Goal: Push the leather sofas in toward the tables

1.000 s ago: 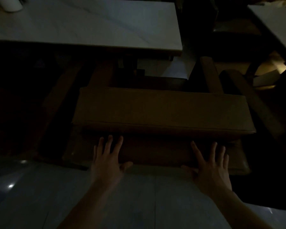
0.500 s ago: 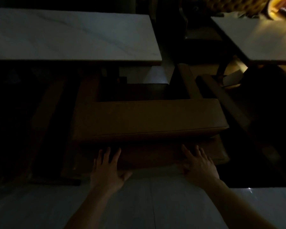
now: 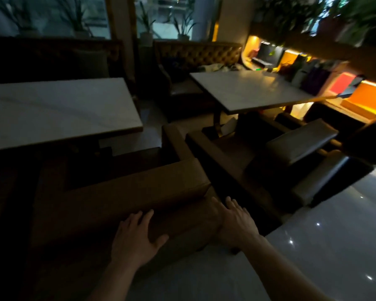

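A brown leather sofa [image 3: 128, 190] stands with its back toward me, its seat tucked under a white marble table [image 3: 52, 109]. My left hand [image 3: 135, 237] lies flat with fingers spread on the sofa's back. My right hand [image 3: 234, 220] rests flat on the same back, at its right corner. Neither hand grips anything. To the right a second brown sofa [image 3: 228, 157] and a dark leather sofa [image 3: 302, 144] stand by another white table [image 3: 252, 90].
A tufted bench [image 3: 198, 55] runs along the far wall with potted plants [image 3: 182, 25] behind it. A lit shelf of bags and boxes [image 3: 313, 72] lies at the right. Glossy pale floor tiles [image 3: 334, 246] stretch at the lower right.
The view has lifted and swung to the right, bringing the second table and sofas into sight. Both hands stay flat on the sofa back, the right one now at its corner.
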